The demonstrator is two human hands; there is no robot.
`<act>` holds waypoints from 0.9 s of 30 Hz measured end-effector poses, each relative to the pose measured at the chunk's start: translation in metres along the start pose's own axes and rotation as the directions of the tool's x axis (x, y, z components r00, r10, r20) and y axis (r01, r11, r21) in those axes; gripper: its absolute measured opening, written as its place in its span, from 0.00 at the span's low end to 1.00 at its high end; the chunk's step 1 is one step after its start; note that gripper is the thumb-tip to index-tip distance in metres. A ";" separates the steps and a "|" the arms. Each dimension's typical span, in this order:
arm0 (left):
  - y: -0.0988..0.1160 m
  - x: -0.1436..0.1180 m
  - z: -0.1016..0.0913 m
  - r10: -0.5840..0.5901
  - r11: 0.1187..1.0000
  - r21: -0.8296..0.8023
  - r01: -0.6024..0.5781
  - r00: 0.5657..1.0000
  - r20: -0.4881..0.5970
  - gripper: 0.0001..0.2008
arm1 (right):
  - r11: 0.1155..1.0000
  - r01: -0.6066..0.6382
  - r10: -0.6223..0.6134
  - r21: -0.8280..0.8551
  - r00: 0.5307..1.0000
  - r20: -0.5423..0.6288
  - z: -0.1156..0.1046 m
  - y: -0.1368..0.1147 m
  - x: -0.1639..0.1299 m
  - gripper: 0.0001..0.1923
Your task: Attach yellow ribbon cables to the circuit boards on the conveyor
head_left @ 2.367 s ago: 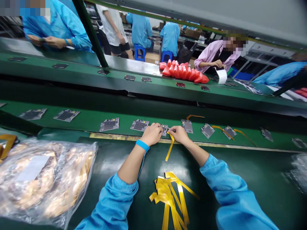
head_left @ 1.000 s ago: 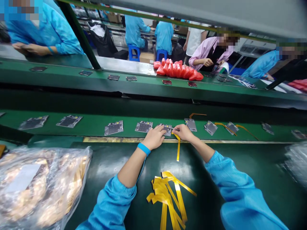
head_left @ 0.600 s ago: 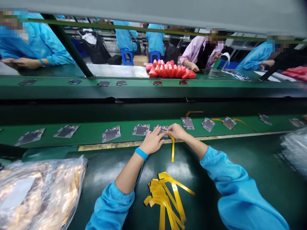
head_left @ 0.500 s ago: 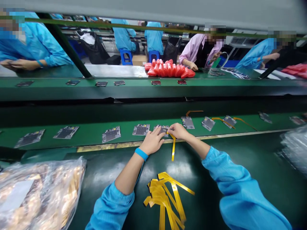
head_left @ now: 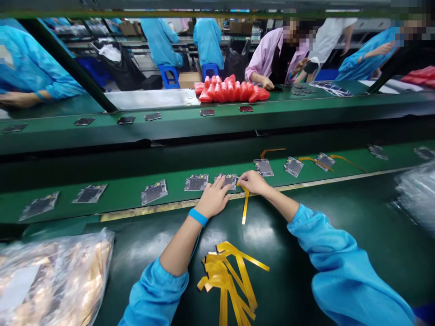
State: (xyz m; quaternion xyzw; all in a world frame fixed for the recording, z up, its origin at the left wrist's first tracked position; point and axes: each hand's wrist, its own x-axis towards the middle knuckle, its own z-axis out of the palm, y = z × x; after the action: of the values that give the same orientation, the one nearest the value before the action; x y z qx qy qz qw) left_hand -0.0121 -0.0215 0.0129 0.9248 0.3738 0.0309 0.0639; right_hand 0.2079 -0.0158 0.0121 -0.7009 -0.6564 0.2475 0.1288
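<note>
My left hand (head_left: 214,198) lies with its fingers stretched out, the tips resting on a grey circuit board (head_left: 231,182) on the green belt. Just right of that board, my right hand (head_left: 253,182) pinches the upper end of a yellow flex cable (head_left: 245,209). The cable's free tail hangs down over the belt's near edge. A thin dark tip shows by the right fingertips, too small to make out. Another circuit board (head_left: 196,182) lies close by on the left. Below my hands a loose pile of yellow flex cables (head_left: 220,271) is spread on the green bench.
More boards lie along the belt (head_left: 118,199); those on the right, such as one board (head_left: 263,167), have orange cables. A clear plastic bag (head_left: 57,271) fills the near left, other plastic bags (head_left: 416,197) the right. Beyond, co-workers sit behind red bundles (head_left: 231,89).
The camera view has shifted a little. My right hand, with the flex cable, has moved slightly right from the board, while my left hand stays on it. A person in white appears behind.
</note>
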 end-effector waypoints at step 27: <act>0.019 0.010 0.019 -0.021 1.000 0.016 0.022 0.999 -0.026 0.24 | 0.998 -0.043 0.046 -0.056 0.998 0.041 -0.017 0.018 -0.006 0.12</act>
State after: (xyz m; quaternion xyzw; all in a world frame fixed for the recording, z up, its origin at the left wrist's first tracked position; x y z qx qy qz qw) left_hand 0.0105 -0.0301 -0.0029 0.9207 0.3847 0.0391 0.0519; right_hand 0.2316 -0.0208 0.0187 -0.7132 -0.6498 0.2469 0.0901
